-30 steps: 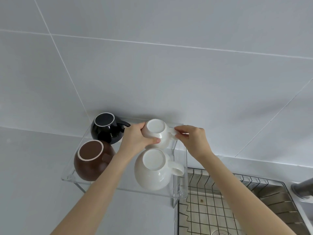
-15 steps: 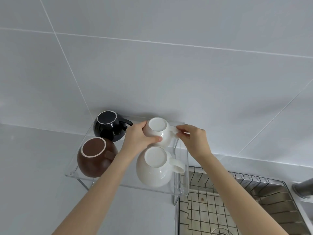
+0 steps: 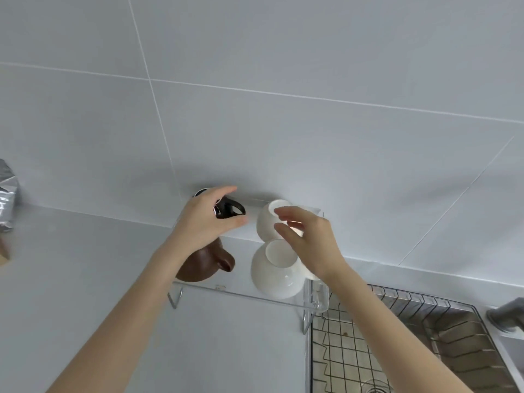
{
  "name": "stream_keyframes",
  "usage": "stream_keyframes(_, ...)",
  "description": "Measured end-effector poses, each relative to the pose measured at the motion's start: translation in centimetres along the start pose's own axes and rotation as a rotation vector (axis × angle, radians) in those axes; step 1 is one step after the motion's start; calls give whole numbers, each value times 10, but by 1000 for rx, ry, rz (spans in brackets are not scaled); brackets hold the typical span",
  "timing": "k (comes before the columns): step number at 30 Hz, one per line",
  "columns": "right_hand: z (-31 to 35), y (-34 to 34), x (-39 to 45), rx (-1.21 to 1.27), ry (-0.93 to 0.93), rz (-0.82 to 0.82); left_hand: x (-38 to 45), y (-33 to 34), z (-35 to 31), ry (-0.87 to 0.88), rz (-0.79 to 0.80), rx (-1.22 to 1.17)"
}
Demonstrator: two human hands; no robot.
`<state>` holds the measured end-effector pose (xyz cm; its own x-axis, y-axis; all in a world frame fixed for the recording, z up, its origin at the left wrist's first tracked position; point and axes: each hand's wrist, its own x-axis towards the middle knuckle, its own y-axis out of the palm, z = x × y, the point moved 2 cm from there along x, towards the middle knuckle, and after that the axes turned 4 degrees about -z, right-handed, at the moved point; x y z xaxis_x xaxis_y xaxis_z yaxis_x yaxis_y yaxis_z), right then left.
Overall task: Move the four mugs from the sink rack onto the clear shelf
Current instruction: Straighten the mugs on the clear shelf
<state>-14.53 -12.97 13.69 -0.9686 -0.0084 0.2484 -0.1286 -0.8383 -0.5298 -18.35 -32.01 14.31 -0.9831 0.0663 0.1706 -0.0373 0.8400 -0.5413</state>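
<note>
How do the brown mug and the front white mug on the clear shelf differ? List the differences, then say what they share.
Colour: the brown mug is dark brown; the front white mug is glossy white.
Place: the brown mug is at the shelf's left front, the front white mug at its right front.
Cover: the left forearm hides part of the brown mug; the right hand covers the front white mug's right side.
Shared: both are round-bodied and stand upside down on the clear shelf.

Your left hand (image 3: 205,219) hovers spread above the black mug (image 3: 229,210) and brown mug (image 3: 202,263); your right hand (image 3: 310,239), fingers loose, hangs over two white mugs (image 3: 273,275), all four upside down on the clear shelf (image 3: 241,292). The wire sink rack (image 3: 397,344) lies lower right.
</note>
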Motion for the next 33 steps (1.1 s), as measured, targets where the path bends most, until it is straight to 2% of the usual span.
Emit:
stream_keyframes(2,14,22,-12,73,23,48,-8,-21,10,-24,18,35)
stream_keyframes(6,22,67,-28,17,72,132,-25,-43,44,-123,122,88)
stream_keyframes(11,20,101,-29,-94,49,119,-33,-52,74,-179,173,135)
stream_keyframes(18,18,105,-23,-164,11,101,-35,-47,91,-144,74,37)
stream_keyframes(33,21,108,-19,-147,-4,72,-45,-52,74,-120,-9,59)
